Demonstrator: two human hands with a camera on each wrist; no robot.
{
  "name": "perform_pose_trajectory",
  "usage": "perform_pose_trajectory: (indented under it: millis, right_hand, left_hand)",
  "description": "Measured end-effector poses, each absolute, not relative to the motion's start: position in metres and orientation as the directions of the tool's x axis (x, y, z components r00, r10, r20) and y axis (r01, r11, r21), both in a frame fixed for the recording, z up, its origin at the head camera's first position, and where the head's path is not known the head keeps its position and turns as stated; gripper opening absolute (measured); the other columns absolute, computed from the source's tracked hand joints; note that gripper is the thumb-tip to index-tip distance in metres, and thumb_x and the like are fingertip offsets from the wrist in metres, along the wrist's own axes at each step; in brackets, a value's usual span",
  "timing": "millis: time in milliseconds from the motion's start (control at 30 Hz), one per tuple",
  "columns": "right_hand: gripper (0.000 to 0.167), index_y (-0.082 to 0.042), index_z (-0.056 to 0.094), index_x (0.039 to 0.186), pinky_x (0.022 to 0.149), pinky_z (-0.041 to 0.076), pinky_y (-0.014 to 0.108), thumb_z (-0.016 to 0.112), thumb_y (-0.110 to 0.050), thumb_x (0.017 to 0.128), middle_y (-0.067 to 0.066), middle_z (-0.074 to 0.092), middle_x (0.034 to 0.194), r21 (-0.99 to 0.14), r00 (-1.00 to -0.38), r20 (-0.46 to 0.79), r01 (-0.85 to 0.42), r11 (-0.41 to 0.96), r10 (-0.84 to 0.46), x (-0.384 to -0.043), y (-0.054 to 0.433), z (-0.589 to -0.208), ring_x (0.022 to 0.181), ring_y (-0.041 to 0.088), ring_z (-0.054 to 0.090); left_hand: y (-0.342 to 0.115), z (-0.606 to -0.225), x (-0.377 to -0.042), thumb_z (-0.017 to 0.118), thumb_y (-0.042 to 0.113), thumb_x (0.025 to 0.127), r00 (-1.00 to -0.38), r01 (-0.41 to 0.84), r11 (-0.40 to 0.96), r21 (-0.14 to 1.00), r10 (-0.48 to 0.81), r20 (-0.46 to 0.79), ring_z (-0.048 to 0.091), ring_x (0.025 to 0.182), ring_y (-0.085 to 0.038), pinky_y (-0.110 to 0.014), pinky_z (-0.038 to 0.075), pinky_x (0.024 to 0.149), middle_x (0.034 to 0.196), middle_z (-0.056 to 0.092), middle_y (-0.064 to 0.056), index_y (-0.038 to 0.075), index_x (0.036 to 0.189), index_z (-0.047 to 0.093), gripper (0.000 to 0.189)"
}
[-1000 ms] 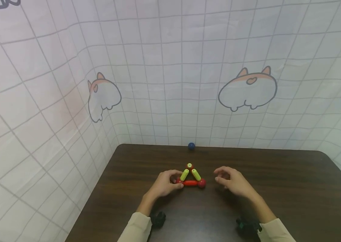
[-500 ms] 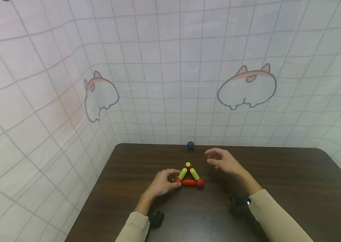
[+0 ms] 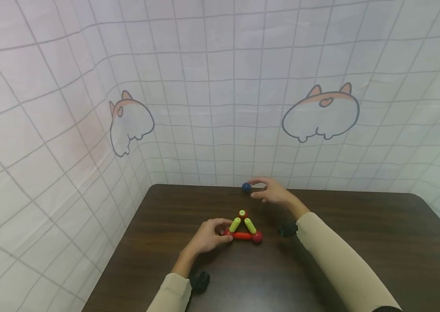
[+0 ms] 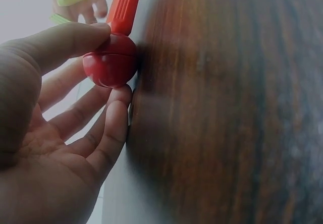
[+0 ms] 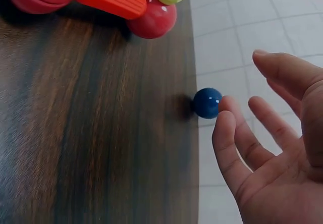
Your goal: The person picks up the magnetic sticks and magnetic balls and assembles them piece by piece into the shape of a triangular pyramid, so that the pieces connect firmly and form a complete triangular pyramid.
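A ball-and-stick building toy lies on the dark wooden table, with red balls at its corners. A red stick (image 3: 242,235) joins the two near balls, and yellow-green sticks (image 3: 250,225) slant up from them. My left hand (image 3: 206,237) holds the near left red ball (image 4: 111,65) between thumb and fingers. By the table's far edge sits a blue ball (image 3: 246,187). My right hand (image 3: 274,193) is just right of it, thumb and fingers spread apart. In the right wrist view the fingertips (image 5: 225,120) appear close to the blue ball; whether they touch it I cannot tell.
The dark wooden table (image 3: 344,251) has its far edge right behind the blue ball. Beyond stands a white grid-patterned cloth (image 3: 220,108) with printed corgi drawings. A dark wrist camera (image 3: 200,282) sits under the left wrist.
My right hand has moved forward and left across the table, from beside the toy to the blue ball. The left hand stays on the red ball.
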State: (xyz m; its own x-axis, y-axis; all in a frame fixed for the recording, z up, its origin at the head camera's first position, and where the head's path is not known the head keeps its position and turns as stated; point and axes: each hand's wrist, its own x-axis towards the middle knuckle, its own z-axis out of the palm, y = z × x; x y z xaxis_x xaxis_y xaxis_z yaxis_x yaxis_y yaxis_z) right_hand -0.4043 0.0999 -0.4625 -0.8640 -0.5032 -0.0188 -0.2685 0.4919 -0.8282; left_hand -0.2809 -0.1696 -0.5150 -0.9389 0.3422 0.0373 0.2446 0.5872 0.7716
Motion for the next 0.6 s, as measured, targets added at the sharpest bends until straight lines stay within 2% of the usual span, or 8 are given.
perform_pose_trajectory:
  millis: [100, 300, 433, 600]
  right_hand:
    - [0.057, -0.009, 0.049, 0.15, 0.081, 0.059, 0.042, 0.069, -0.016, 0.097, 0.02, 0.041, 0.158, -0.824, -0.858, -0.04, -0.262, 0.503, -0.512, -0.411, 0.094, -0.465, 0.114, 0.038, 0.066]
    - [0.058, -0.007, 0.046, 0.152, 0.081, 0.06, 0.041, 0.068, -0.012, 0.098, 0.023, 0.03, 0.163, -0.805, -0.849, -0.072, -0.261, 0.534, -0.523, -0.422, 0.083, -0.471, 0.126, 0.046, 0.057]
    - [0.056, -0.007, 0.047, 0.151, 0.08, 0.061, 0.04, 0.066, -0.01, 0.098, 0.022, 0.031, 0.162, -0.78, -0.854, -0.082, -0.266, 0.567, -0.513, -0.426, 0.078, -0.475, 0.131, 0.046, 0.052]
    - [0.052, -0.009, 0.051, 0.148, 0.079, 0.061, 0.038, 0.065, -0.009, 0.098, 0.021, 0.033, 0.159, -0.76, -0.872, -0.104, -0.241, 0.603, -0.478, -0.43, 0.074, -0.481, 0.13, 0.045, 0.052]
  left_hand:
    - [-0.169, -0.515, -0.281, 0.081, 0.021, 0.089, -0.939, 0.243, 0.592, 0.769, 0.342, 0.033, 0.06, 0.09, -0.014, -0.027, 0.05, 0.072, 0.103, 0.068, 0.0, 0.016, 0.128, 0.07, 0.042]
    - [-0.171, -0.515, -0.281, 0.081, 0.021, 0.088, -0.94, 0.235, 0.595, 0.769, 0.34, 0.024, 0.06, 0.089, -0.013, -0.027, 0.05, 0.071, 0.104, 0.069, 0.0, 0.015, 0.129, 0.069, 0.042]
    - [-0.173, -0.516, -0.281, 0.081, 0.022, 0.089, -0.938, 0.242, 0.601, 0.762, 0.346, 0.025, 0.06, 0.088, -0.012, -0.026, 0.05, 0.071, 0.104, 0.069, 0.001, 0.015, 0.129, 0.069, 0.043]
    - [-0.174, -0.516, -0.282, 0.081, 0.022, 0.088, -0.935, 0.249, 0.596, 0.764, 0.355, 0.028, 0.061, 0.088, -0.012, -0.026, 0.05, 0.07, 0.103, 0.069, 0.0, 0.015, 0.129, 0.069, 0.043]
